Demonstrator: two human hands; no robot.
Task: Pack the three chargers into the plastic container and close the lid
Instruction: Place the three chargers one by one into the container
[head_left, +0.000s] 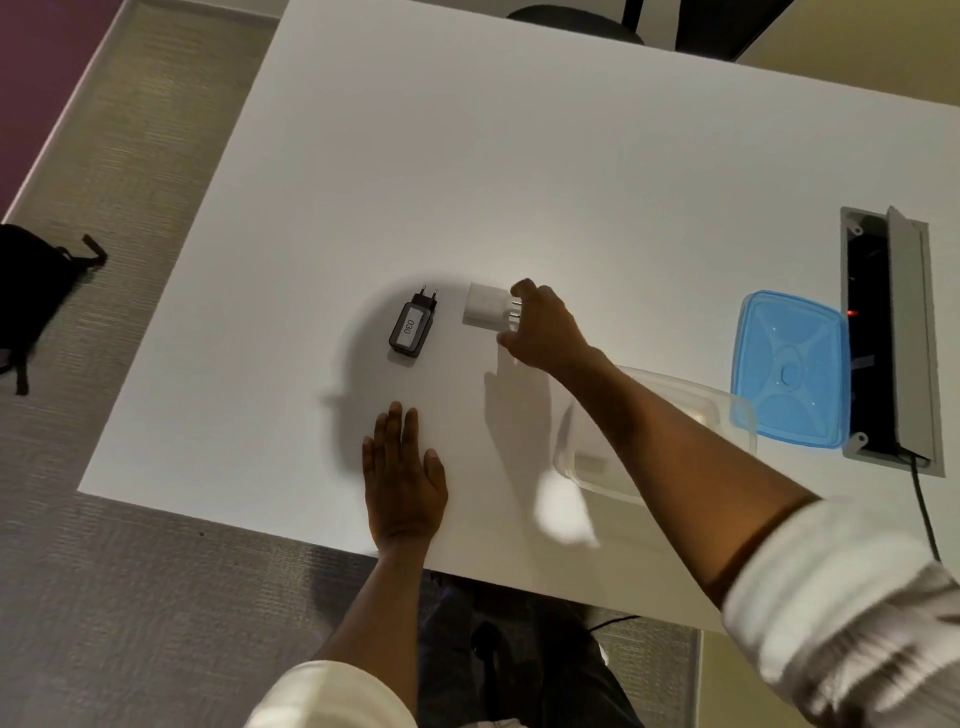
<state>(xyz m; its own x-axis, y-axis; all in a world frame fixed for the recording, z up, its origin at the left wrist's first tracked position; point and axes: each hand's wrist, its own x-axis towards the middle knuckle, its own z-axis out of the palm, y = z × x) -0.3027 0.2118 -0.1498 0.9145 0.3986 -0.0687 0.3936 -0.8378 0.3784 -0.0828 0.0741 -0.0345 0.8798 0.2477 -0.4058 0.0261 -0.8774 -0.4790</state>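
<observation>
Left hand (405, 478) flat; black charger (411, 328) (pins pointing away).

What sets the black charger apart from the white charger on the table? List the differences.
1. Colour: the black charger is dark with a label reading 030; the white charger is plain.
2. Shape: the black charger is long and narrow; the white charger looks squarer.
3. Contact: the black charger lies untouched; the right hand has its fingers at the white charger's pin end.

Shared: both lie on the white table, outside the plastic container.

Office: white desk (519, 156) with cable hatch (888, 332)
</observation>
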